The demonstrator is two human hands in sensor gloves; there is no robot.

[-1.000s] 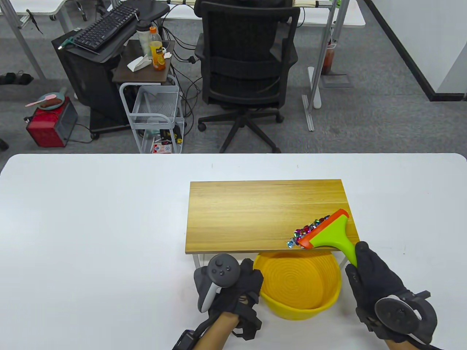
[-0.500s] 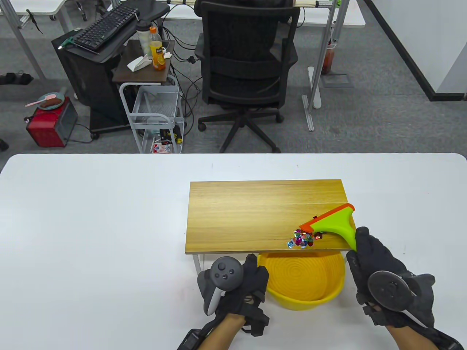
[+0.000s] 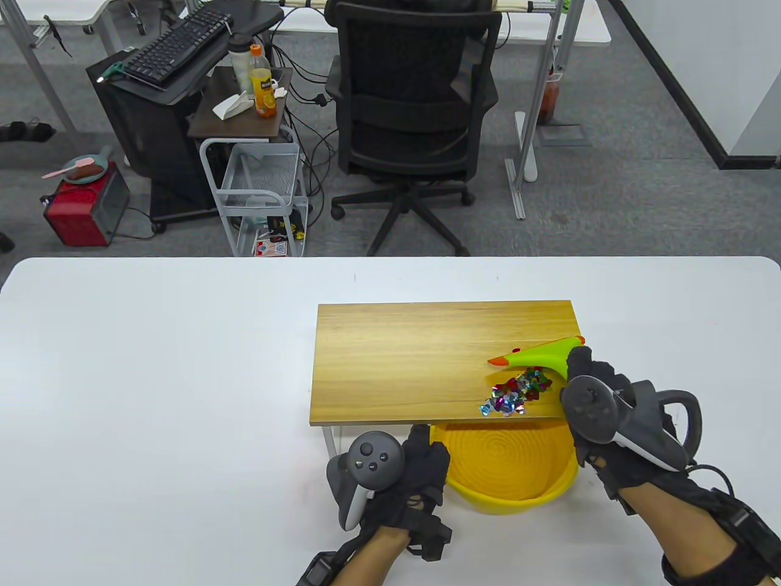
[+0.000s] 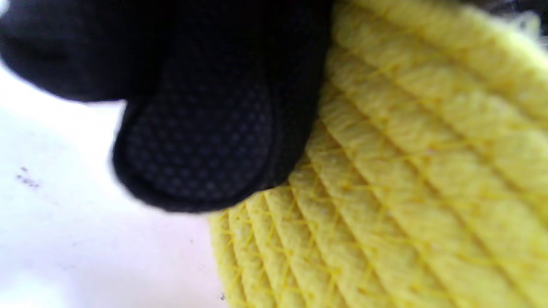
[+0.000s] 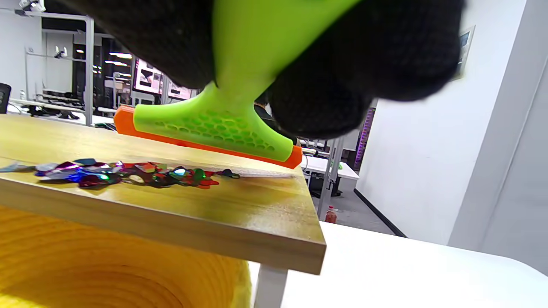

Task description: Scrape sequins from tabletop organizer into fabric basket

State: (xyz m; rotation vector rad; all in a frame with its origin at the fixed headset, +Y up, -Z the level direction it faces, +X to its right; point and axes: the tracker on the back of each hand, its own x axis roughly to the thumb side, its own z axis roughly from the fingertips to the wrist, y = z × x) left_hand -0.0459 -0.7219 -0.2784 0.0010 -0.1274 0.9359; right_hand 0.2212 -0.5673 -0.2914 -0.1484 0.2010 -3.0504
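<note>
Pulling the scraper [image 3: 537, 357] straight toward the organizer's [image 3: 427, 360] near edge, blade flat on the wood, should sweep the sequins [image 3: 515, 394] into the yellow fabric basket [image 3: 512, 494] below. Right hand [image 3: 604, 415] grips the scraper's handle; left hand [image 3: 409, 482] presses against the basket's wall, though whether its grip closes on it I cannot tell. Nothing blocks the sweep; the pile lies near the organizer's near right corner, just short of the edge.

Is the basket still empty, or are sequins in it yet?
Empty as far as visible: the basket interior shows only yellow weave, and the sequins lie on the wooden top, behind its front edge.
</note>
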